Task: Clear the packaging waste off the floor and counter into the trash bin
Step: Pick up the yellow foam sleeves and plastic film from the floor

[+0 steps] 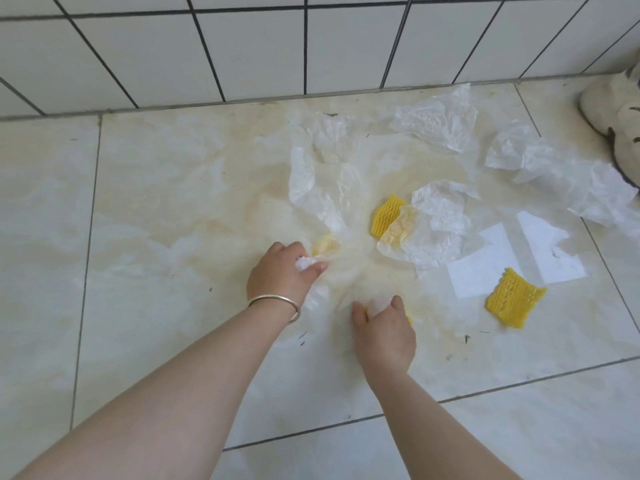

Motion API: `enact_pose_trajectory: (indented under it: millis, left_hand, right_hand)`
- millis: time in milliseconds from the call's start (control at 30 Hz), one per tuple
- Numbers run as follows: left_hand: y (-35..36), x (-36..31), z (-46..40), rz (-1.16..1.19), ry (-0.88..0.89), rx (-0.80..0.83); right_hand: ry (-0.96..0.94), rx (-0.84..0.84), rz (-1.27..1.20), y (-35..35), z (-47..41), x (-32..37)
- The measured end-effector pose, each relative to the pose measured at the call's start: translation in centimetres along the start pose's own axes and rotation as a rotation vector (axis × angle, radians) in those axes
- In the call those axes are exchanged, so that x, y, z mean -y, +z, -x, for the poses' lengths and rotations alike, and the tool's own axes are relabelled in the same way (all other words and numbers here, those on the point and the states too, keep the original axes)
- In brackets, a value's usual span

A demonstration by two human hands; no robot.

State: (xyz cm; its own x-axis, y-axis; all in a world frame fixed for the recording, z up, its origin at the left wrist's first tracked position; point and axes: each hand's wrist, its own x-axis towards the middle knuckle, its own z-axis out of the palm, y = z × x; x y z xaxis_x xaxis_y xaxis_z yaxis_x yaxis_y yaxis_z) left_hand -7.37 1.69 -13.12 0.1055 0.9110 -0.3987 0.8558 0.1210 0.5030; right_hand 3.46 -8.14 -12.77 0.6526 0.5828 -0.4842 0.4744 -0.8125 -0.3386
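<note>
Nearest the camera, a bunched edge of a large clear plastic bag [325, 188] is pinched by the right hand [384, 332], its fingers curled round the film. Slightly farther and to the left, another gathered part of the same bag is gripped by the left hand [282, 271], on whose wrist a silver bangle [277, 303] is worn. The bag is spread over the floor tiles [156, 209] from between the hands towards the wall.

Three yellow foam nets are counted: one [512, 297] lying right of the right hand, one [386, 214] half covered by crumpled film, and one [325, 244], blurred, possibly inside the bag beside the left hand. Farther off, about four loose pieces of clear film are seen, the farthest [436, 123] near the white tiled wall [242, 46].
</note>
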Motion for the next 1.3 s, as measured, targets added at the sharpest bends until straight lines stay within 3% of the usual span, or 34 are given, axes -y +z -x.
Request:
enact_pose_trajectory:
  millis: [67,233,433,700,967,1133,1300]
  left_hand:
    - [-0.6,0.1,0.2,0.096,-0.056,-0.027]
    - [-4.0,0.3,1.0,0.505,-0.239,-0.112]
    - [-11.5,1.5,2.8,0.793,-0.281,-0.220]
    - [-24.8,7.5,7.3,0.989,-0.277,-0.379]
    - [-36.8,18.7,15.6,1.292,-0.294,-0.608]
    - [-42.2,27.7,21.1,1.205,-0.369,-0.843]
    - [-44.3,36.4,25.7,0.779,-0.476,-1.177]
  right_hand:
    - [-0.020,-0.022,-0.201,-0.7,0.3,0.7]
    - [-0.205,-0.008,-0.406,-2.2,2.2,5.6]
    - [-0.389,0.165,-0.615,-4.2,6.3,13.0]
    - [-0.644,0.421,-0.568,-4.0,15.8,24.0]
    - [-0.876,0.621,-0.387,1.3,30.9,35.8]
    - [-1.076,0.757,-0.334,7.6,42.3,40.2]
    - [-1.104,1.045,-0.288,13.3,51.3,40.8]
